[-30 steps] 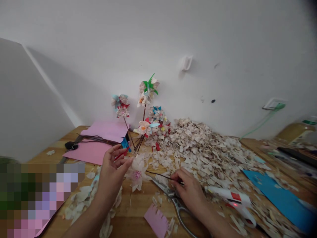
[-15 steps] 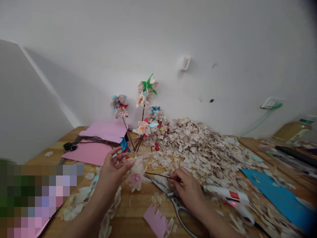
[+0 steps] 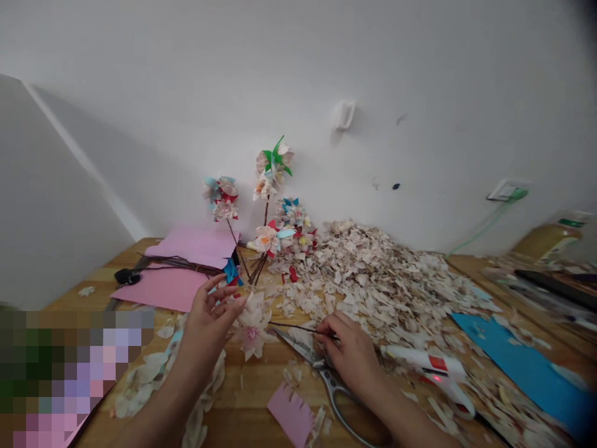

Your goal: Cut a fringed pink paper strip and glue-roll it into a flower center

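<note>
A dark thin stem is pinched in the fingers of my right hand. At its left end is a pale handmade flower with a pink centre, its petals translucent. My left hand is beside the flower's left edge, fingers apart and slightly curled; whether a fingertip touches a petal I cannot tell. Scissors lie under my right hand, blades spread a little toward the flower. A piece of pink paper with a fringed edge lies in front of them.
A white glue gun with a red light lies to the right. Behind it spreads a big heap of dried petals. Several finished flowers lean against the wall. Pink sheets are at left, blue paper at right.
The whole view has shifted slightly to the left. The flower is turned a little, its petals facing me more. My right hand keeps its hold on the stem.
</note>
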{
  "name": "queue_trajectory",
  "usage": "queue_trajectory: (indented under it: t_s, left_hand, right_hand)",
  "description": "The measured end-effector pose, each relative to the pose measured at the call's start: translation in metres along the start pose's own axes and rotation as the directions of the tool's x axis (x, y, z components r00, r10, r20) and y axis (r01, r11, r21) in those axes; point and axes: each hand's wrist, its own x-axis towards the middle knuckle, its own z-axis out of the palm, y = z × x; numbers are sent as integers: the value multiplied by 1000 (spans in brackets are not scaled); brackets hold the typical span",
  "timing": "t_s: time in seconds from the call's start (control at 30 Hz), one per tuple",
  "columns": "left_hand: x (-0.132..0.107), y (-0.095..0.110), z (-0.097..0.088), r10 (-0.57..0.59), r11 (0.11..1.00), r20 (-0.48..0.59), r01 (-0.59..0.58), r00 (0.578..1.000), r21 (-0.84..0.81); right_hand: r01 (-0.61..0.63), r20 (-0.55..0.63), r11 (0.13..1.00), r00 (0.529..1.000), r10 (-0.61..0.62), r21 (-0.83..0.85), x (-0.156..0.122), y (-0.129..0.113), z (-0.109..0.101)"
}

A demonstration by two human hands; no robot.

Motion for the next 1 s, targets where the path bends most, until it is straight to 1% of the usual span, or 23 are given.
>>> queue_trajectory:
  t_s: [0.2,0.4,0.5,0.6,0.67,0.73,0.8,0.83,0.87,0.93,1.0]
  left_hand:
    - [3,7,-3,18,1000,-59,-19,998,-19]
    - [7,6,-5,103,993,-159,-111,982,-41]
    - [8,6,-6,152,987,-154,-158,976,-29]
    - [7,5,-6,192,981,-114,-192,975,7]
    - [3,1,-4,222,974,-54,-220,973,54]
    - [-4,-4,-2,251,959,37,-254,967,129]
    - [-14,-11,0,245,930,171,-281,954,235]
    - [-19,-15,1,223,909,256,-295,941,294]
    - [-23,-19,0,190,883,345,-314,919,349]
    - [-30,-26,-1,126,821,499,-373,857,433]
    - [-34,-32,-4,88,764,588,-433,804,479]
  right_hand:
    - [-16,6,1000,1000,16,-20,2,0,2]
    - [-38,-5,999,999,38,-31,5,7,5]
    - [-48,-17,998,999,47,-39,5,10,6]
    - [-69,-36,997,997,67,-44,6,13,6]
    - [-95,-64,994,994,92,-44,7,15,6]
    - [-123,-99,992,988,118,-36,8,18,4]
    - [-141,-129,990,982,137,-20,9,21,3]
    - [-147,-139,989,980,144,-12,9,22,2]
    - [-150,-145,989,978,148,-5,9,22,2]
    - [-151,-148,989,978,149,0,9,23,1]
    - [-143,-145,990,979,141,-2,9,24,0]
